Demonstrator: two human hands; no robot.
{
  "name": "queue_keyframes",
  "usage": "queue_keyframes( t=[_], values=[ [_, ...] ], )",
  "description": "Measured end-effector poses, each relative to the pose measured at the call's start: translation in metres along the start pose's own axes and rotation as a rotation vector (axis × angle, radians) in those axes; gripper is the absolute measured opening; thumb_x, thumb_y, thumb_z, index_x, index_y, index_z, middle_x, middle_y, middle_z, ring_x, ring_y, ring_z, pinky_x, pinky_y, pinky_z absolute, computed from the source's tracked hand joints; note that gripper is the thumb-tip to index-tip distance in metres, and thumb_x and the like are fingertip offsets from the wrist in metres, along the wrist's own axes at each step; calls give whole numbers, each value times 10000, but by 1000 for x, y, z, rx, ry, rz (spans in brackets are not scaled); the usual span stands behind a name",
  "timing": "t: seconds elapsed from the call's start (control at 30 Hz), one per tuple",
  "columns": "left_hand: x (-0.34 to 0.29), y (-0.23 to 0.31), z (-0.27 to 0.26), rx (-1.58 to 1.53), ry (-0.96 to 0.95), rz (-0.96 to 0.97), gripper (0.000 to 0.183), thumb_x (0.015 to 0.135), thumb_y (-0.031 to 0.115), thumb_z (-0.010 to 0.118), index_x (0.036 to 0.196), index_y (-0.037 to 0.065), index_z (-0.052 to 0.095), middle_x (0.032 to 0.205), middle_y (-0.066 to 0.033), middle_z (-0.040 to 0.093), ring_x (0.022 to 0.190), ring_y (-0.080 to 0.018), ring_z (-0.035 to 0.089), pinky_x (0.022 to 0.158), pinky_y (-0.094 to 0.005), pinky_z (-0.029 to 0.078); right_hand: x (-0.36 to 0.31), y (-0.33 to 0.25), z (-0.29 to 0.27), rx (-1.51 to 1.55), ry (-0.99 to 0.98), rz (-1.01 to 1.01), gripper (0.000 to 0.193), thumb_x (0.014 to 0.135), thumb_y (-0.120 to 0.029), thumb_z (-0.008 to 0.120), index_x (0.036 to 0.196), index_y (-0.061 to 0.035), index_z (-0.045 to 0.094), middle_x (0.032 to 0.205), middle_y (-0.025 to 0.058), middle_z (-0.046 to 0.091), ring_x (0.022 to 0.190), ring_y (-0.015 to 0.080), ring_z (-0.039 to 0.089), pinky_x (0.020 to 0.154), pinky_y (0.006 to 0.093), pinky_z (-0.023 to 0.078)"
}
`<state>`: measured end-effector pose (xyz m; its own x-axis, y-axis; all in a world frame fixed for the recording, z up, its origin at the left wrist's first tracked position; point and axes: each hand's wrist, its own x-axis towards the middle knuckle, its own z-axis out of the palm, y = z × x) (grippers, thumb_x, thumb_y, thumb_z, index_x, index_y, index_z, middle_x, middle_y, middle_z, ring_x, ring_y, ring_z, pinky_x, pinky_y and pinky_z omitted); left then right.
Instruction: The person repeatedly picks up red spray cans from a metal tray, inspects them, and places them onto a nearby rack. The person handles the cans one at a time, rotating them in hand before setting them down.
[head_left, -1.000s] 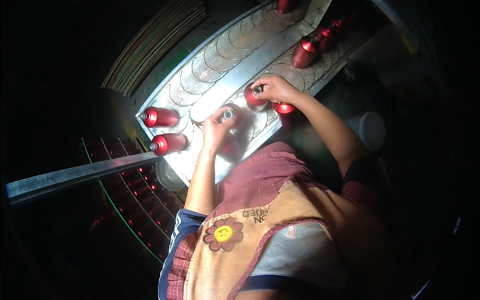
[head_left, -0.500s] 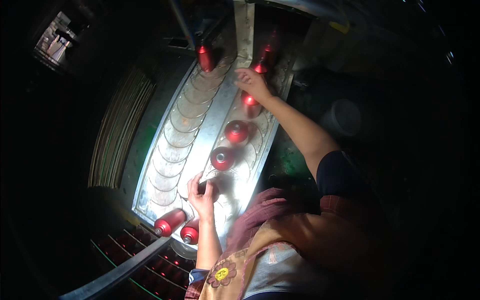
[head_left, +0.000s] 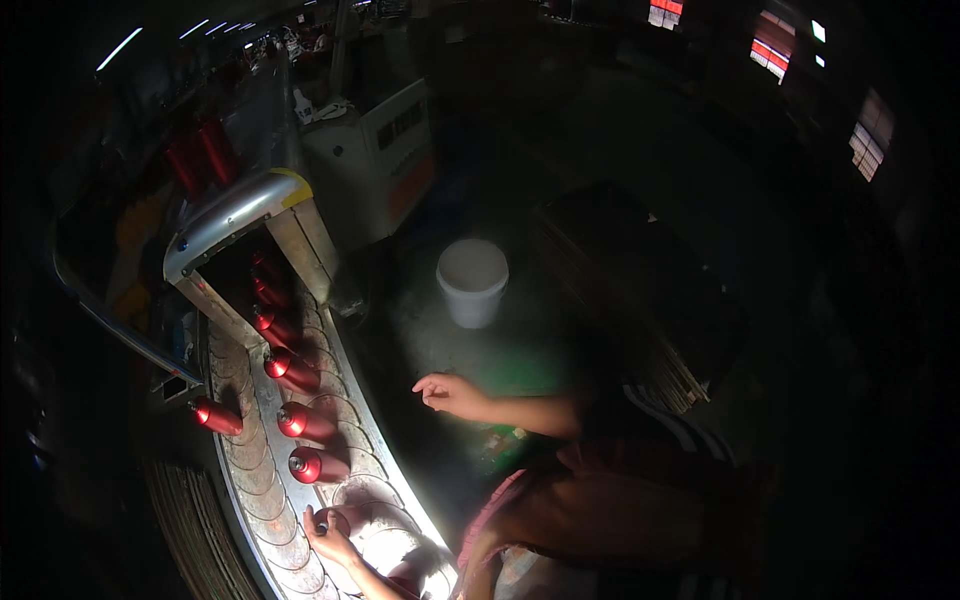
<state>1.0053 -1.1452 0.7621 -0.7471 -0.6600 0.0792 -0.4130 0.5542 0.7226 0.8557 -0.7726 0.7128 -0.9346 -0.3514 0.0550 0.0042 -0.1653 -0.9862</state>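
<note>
My left hand [head_left: 328,540] is low on the metal conveyor, with its fingers closed around the top of a red metal bottle [head_left: 340,519] that it partly hides. My right hand [head_left: 452,394] hangs in the air to the right of the conveyor, fingers loosely stretched, with nothing in it. Ahead of my left hand, red bottles stand in a row on the right lane: one nearest [head_left: 312,464], another just beyond [head_left: 304,420], then a third [head_left: 290,369]. More of them run into the metal hood. On the left lane stands a single red bottle [head_left: 217,416].
The conveyor [head_left: 392,470] has overlapping curved plates and a raised side edge. A metal hood [head_left: 240,215] spans it at the far end. A white bucket [head_left: 472,283] stands on the floor to the right. Flat stacked sheets [head_left: 190,520] lie left of the conveyor.
The view has swung up and to the right. My right hand has moved off the bottle row to beside the conveyor. My left hand stays on its bottle.
</note>
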Motion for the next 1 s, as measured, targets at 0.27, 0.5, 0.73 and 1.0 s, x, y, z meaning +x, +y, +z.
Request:
queue_keyframes(
  t=[0.27, 0.5, 0.73, 1.0],
  values=[
    [-200, 127, 57, -129, 297, 244, 427, 896, 58, 650, 1313, 13, 573, 1275, -141, 609, 1119, -239, 585, 949, -333, 487, -177, 61, -86, 185, -150, 95, 317, 885, -13, 592, 1200, -49, 572, 846, -18, 532, 786, 68, 536, 742, 240, 460],
    [-429, 171, 94, -385, 115, -399, 409, 882, 32, 634, 1289, 16, 596, 1161, -108, 653, 994, -168, 600, 866, -285, 489, -271, 48, -87, 191, -460, 217, 266, 818, 34, 593, 1077, -22, 572, 718, -29, 532, 668, 55, 515, 621, 244, 449],
    [-586, 70, -12, -467, 27, -324, 369, 869, 37, 620, 1236, 55, 654, 1063, -71, 709, 786, -64, 566, 656, -219, 440, -395, 50, 8, 337, -683, 78, 234, 903, -80, 626, 1128, -19, 624, 880, -7, 616, 788, 56, 553, 688, 234, 490],
    [-821, -92, -184, -637, 360, -438, 252, 927, 95, 646, 1173, 50, 683, 991, 5, 700, 858, -50, 613, 733, -203, 477, -652, 73, 220, -151, -1246, 335, 281, 838, 28, 582, 1111, -14, 630, 793, -48, 556, 696, 34, 500, 635, 191, 420]
  ],
)
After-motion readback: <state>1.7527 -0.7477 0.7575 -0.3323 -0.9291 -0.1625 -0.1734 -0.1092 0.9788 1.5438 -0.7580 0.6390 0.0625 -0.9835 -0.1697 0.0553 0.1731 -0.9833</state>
